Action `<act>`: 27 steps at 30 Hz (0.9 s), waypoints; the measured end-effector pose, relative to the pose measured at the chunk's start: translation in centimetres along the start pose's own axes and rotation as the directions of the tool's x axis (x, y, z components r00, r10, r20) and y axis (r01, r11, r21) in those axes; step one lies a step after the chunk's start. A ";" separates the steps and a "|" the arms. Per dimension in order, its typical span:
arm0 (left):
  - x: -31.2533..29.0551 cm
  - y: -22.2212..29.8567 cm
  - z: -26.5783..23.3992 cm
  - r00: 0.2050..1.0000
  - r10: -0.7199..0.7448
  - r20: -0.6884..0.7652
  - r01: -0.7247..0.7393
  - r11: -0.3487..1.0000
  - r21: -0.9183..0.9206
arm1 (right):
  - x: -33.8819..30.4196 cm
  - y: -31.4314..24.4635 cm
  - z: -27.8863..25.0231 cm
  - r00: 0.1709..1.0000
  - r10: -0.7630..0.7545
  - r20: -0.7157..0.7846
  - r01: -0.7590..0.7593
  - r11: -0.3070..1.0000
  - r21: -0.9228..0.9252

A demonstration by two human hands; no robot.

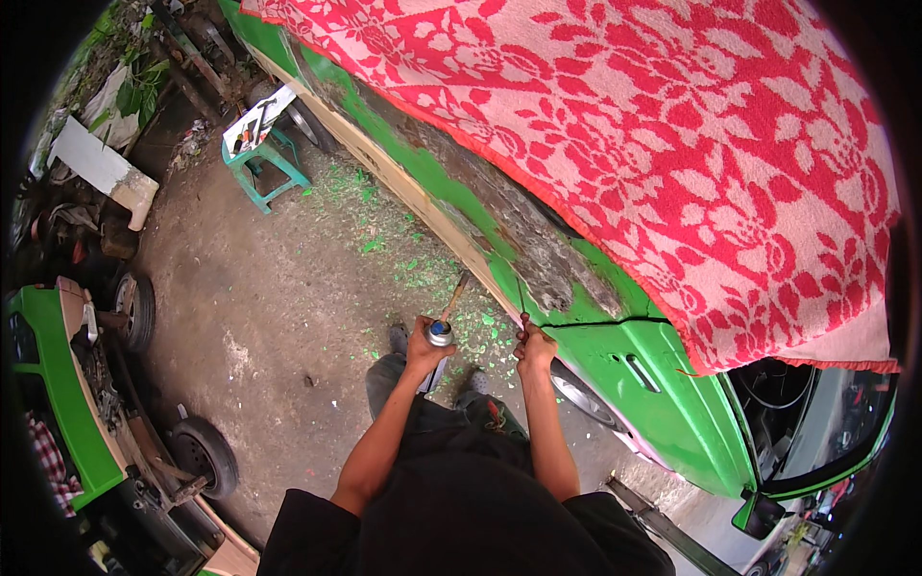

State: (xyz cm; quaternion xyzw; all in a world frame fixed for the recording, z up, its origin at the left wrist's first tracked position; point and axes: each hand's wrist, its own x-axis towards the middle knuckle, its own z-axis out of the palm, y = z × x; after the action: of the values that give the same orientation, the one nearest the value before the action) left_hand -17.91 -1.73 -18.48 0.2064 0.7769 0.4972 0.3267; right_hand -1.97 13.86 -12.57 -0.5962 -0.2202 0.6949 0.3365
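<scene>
My left hand (422,352) is wrapped round a canister (440,333) with a silver rim and a blue centre. A tan, tube-like piece (454,300) with a dark tip points forward from beside it; I cannot tell whether it is joined on. My right hand (534,349) grips a screwdriver (524,317) with a dark red handle, its thin shaft pointing up at the lower edge of the green car body (605,331). Close to that tip, the panel is stripped to rough, grey-brown patches (538,274), with green paint around them.
A red and pink floral blanket (672,154) drapes over the car. Green paint flakes (373,246) litter the ground. Tools lie on a teal stool (266,168) at the far left. Another green vehicle body (67,384) and loose wheels (204,456) stand along the left side.
</scene>
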 end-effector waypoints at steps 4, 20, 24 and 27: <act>-0.1 0.3 -0.4 1.000 0.000 -0.025 0.001 1.000 0.027 | 0.7 0.1 0.8 1.000 0.007 0.016 -0.007 1.000 0.007; 0.4 -0.8 -0.5 0.998 0.036 -0.048 -0.039 0.998 -0.058 | 0.4 0.1 0.6 1.000 0.019 -0.004 -0.019 1.000 0.017; 0.1 1.0 -0.7 0.999 0.001 -0.034 0.001 0.998 0.069 | -0.4 -0.2 0.1 0.999 -0.008 -0.038 0.008 1.000 0.004; 0.0 1.7 -0.8 1.000 0.006 -0.019 -0.005 0.999 0.039 | -0.2 -0.2 0.5 1.000 -0.013 -0.016 0.014 1.000 0.025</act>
State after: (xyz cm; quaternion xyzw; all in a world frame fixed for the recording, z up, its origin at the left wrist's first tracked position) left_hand -18.47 -1.50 -16.70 0.2101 0.7890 0.4847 0.3138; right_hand -2.45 13.93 -12.23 -0.5960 -0.2127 0.6905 0.3504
